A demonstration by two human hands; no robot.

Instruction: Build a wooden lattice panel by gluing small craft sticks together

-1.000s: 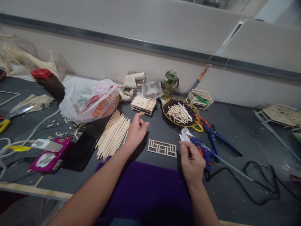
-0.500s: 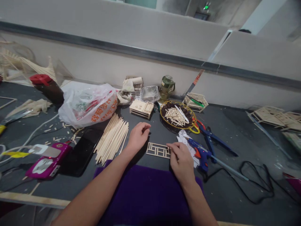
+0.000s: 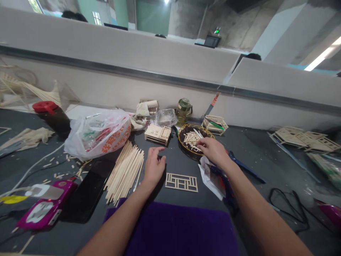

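My right hand reaches into a yellow wire basket. Its bent fingertips are closed among the short wooden sticks that lie in it. My left hand rests on the dark table with its fingers curled in, and what they hold, if anything, is hidden. It lies between a bundle of long wooden sticks and a small wooden lattice frame, which lies flat and untouched. A crumpled white paper and a blue glue gun sit under my right forearm.
A purple cloth covers the near edge. A plastic bag, black phone and magenta device lie at the left. A small wooden model, green jar and clear tub stand behind. Black cable and wooden models lie at the right.
My right hand left the lattice frame's right end and moved up into the wire basket. The left hand stayed close to where it was. The view tilted upward.
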